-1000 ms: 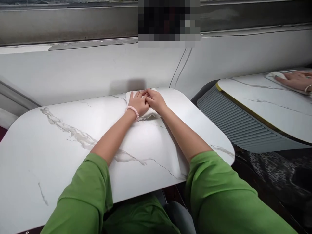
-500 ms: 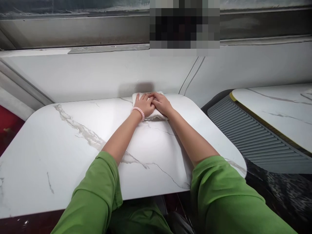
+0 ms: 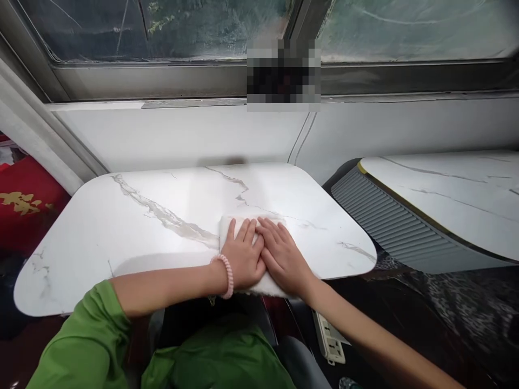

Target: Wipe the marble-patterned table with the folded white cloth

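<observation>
A folded white cloth lies at the near edge of a white marble-patterned table, its front part reaching past that edge. My left hand, with a pink coiled band on its wrist, presses flat on the cloth with fingers spread. Beside it, my right hand also lies flat on the cloth, fingers stretched forward. The two hands touch at the thumbs. Neither hand is wrapped around the cloth; they hide most of it.
Behind the table stands a white wall under a window. To the right is a second marble-patterned table with a ribbed grey side. Red fabric hangs at the left. Below the right arm sits a power strip.
Both hands have drawn the cloth from the table's far edge by the wall back to the near edge. The left elbow now bends outward, and the view has tilted up.
</observation>
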Available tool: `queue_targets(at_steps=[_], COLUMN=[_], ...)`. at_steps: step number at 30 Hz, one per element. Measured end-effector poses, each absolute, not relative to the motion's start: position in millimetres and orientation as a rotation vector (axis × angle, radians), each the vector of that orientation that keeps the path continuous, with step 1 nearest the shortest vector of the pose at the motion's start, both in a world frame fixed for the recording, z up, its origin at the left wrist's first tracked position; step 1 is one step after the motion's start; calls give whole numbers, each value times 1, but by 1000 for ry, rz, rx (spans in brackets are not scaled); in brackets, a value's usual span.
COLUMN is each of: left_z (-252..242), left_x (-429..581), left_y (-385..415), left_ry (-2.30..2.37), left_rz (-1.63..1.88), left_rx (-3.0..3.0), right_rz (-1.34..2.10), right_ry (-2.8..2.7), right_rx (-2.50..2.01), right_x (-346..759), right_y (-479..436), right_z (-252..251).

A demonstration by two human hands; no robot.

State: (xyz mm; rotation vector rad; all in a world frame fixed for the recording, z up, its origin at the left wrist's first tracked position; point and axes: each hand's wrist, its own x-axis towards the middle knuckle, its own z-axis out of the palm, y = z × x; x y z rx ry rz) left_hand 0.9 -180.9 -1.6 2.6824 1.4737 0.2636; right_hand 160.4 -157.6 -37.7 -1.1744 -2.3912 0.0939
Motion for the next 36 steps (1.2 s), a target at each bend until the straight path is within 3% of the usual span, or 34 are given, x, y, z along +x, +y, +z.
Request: queue_targets(at_steps=[9,25,36], left_z=[0,-5,-5], left_x=[-11,-95,-96], left_y=[-175,18,50], left_ry=[1457,1847,1995], left_rz=[238,371,371], left_rx=[2664,2447,2366], right_rz=[131,211,263], right_ry=[-2357,-2309,-2289], right_rx=[-1208,-1263,-1297], right_x=[144,30,20], right_y=[-153,57,90], right_z=[-33,-24,-21])
